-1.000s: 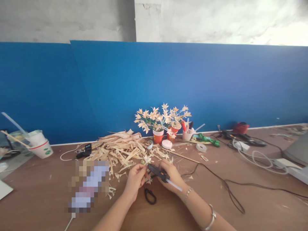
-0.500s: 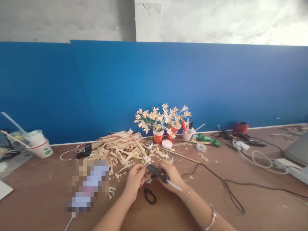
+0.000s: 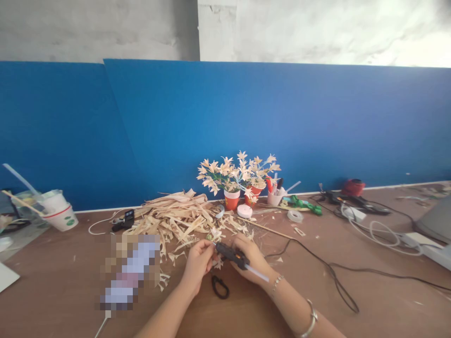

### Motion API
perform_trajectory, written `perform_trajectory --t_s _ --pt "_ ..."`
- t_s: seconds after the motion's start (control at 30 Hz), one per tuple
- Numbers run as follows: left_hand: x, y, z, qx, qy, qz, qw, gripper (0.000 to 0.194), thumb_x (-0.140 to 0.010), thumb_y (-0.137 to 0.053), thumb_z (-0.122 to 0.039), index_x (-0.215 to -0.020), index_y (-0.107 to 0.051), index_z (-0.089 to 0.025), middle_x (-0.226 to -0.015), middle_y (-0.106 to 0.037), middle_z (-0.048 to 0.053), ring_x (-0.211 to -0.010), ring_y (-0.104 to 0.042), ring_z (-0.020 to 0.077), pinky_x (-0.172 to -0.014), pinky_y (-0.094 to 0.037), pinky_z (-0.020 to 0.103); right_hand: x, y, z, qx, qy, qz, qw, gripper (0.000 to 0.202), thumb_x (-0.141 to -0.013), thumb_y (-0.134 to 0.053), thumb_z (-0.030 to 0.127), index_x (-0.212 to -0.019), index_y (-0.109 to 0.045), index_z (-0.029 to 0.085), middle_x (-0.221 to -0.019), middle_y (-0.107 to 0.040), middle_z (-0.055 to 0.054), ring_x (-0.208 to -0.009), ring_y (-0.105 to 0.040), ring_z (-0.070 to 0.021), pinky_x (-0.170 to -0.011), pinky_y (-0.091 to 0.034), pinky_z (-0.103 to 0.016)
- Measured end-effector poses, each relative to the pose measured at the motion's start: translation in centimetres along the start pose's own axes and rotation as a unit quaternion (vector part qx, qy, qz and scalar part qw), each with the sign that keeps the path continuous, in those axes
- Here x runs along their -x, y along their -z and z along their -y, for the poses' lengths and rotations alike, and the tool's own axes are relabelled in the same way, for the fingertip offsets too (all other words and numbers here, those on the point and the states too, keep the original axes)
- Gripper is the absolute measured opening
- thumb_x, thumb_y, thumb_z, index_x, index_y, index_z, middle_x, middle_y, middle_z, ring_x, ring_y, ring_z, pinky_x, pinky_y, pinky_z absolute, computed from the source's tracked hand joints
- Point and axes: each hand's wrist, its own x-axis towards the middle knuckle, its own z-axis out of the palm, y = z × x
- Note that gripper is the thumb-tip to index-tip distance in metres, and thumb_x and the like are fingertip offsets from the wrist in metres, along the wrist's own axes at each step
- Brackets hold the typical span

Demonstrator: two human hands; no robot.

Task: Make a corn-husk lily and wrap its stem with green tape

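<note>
My right hand (image 3: pixel 247 253) is closed around a black hot glue gun (image 3: pixel 230 255), with a translucent glue stick (image 3: pixel 258 272) poking out of its rear. The gun's nozzle points left, to the fingertips of my left hand (image 3: pixel 199 263). Those left fingers are pinched together on something too small to make out. Just beyond the hands lie pale, star-shaped husk flowers (image 3: pixel 215 233). A heap of dry husk strips (image 3: pixel 176 211) spreads behind my left hand. On the brown table between my forearms rests a black loop (image 3: pixel 220 287).
Husk flowers stand in red paper cups (image 3: pixel 231 201) near the blue partition (image 3: pixel 225 117). Close by are a tape roll (image 3: pixel 295 216) and a white cup of tools (image 3: pixel 274 198). A dark cord (image 3: pixel 331 265) crosses the right side. Paper cups (image 3: pixel 61 216) sit far left.
The glue gun has shifted slightly, its rear glue stick now a little lower and further right. Both hands stay in nearly the same place.
</note>
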Motion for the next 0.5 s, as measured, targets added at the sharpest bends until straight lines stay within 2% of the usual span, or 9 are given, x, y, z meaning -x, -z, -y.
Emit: perform_trajectory --t_s 0.17,0.3,0.37,0.43,0.5 --pt "0.1 0.0 0.0 -0.015 0.0 0.004 1.0 0.031 -0.065 -0.062 -0.045 -0.069 -0.051 -0.016 -0.047 -0.056 -0.003 -0.029 -0.03 0.0017 -0.032 -0.012 0.015 0.3 0.5 0.8 -0.031 0.024 -0.016 0.999 0.01 -0.069 -0.053 0.018 -0.073 -0.045 0.021 -0.072 -0.052 0.0 -0.063 -0.048 -0.0135 -0.058 -0.037 -0.023" --pt "0.1 0.1 0.0 -0.025 -0.005 0.002 1.0 0.031 -0.065 -0.062 -0.044 -0.069 -0.053 -0.015 -0.049 -0.057 -0.002 -0.03 -0.031 0.0015 -0.034 -0.013 0.015 0.0 2.2 0.9 0.029 -0.024 -0.103 0.994 0.015 -0.07 -0.053 0.02 -0.082 -0.045 0.021 -0.072 -0.056 -0.002 -0.069 -0.051 -0.0177 -0.063 -0.038 -0.027" --pt "0.1 0.2 -0.1 -0.022 -0.013 -0.003 1.0 0.031 -0.066 -0.062 -0.044 -0.069 -0.053 -0.015 -0.05 -0.057 -0.002 -0.031 -0.03 0.0012 -0.034 -0.013 0.015 -0.2 3.9 0.1 0.091 -0.078 -0.118 0.986 0.022 -0.066 -0.053 0.016 -0.086 -0.044 0.02 -0.073 -0.058 -0.003 -0.07 -0.052 -0.0194 -0.064 -0.037 -0.028" --pt "0.1 0.2 -0.2 -0.016 -0.015 -0.011 1.0 0.03 -0.066 -0.061 -0.044 -0.069 -0.053 -0.015 -0.05 -0.056 -0.003 -0.031 -0.029 0.0013 -0.035 -0.012 0.015 -0.1 6.0 -1.3 0.144 -0.176 -0.073 0.971 0.03 -0.065 -0.052 0.015 -0.093 -0.042 0.019 -0.073 -0.06 -0.003 -0.066 -0.055 -0.0194 -0.062 -0.036 -0.028" --pt "0.0 0.3 -0.3 -0.009 -0.012 -0.018 1.0 0.031 -0.066 -0.062 -0.044 -0.07 -0.054 -0.015 -0.05 -0.056 -0.003 -0.031 -0.029 0.0015 -0.035 -0.012 0.016 0.4 7.9 -3.4 0.186 -0.306 -0.021 0.934 0.031 -0.066 -0.051 0.017 -0.097 -0.043 0.016 -0.079 -0.062 -0.008 -0.069 -0.059 -0.0221 -0.06 -0.037 -0.029"
